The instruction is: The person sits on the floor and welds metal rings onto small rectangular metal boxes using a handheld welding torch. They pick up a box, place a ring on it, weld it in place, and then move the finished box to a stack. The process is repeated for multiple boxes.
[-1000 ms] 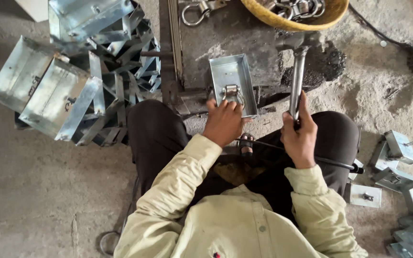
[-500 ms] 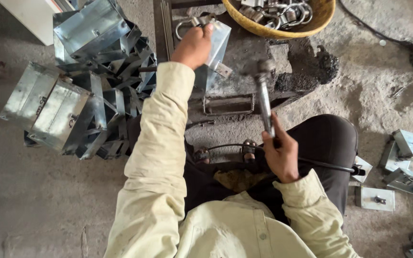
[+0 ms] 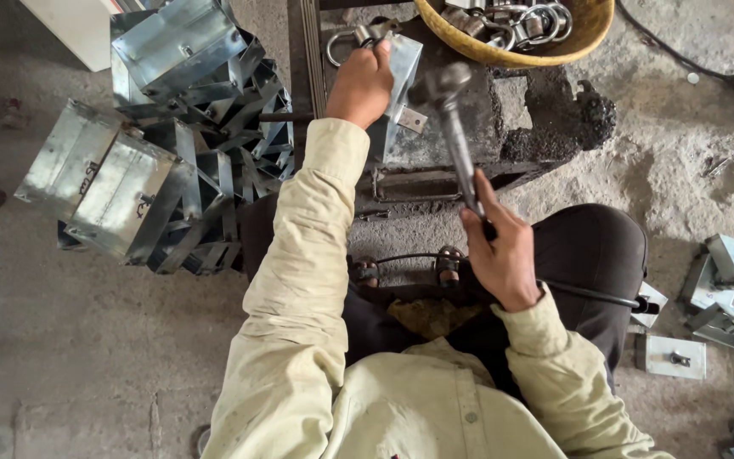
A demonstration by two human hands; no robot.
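Observation:
My left hand (image 3: 362,83) is stretched forward and grips a small galvanized metal box (image 3: 396,76) held on edge over a dark metal block (image 3: 460,136). A shiny shackle-like ring (image 3: 346,41) shows just beyond the fingers. My right hand (image 3: 496,246) holds the handle of a steel hammer (image 3: 452,127), its head raised near the box. My cream sleeves and dark trousers fill the lower part of the view.
A heap of galvanized metal boxes (image 3: 163,144) lies to the left on the concrete floor. A yellow basket (image 3: 511,53) with metal rings and shackles stands at the top. Several small metal boxes (image 3: 724,297) lie at the right. A black cable (image 3: 588,293) crosses my knee.
My left hand has moved from my lap forward, carrying the metal box up over the block. The hammer in my right hand has tilted, its head now close to the box.

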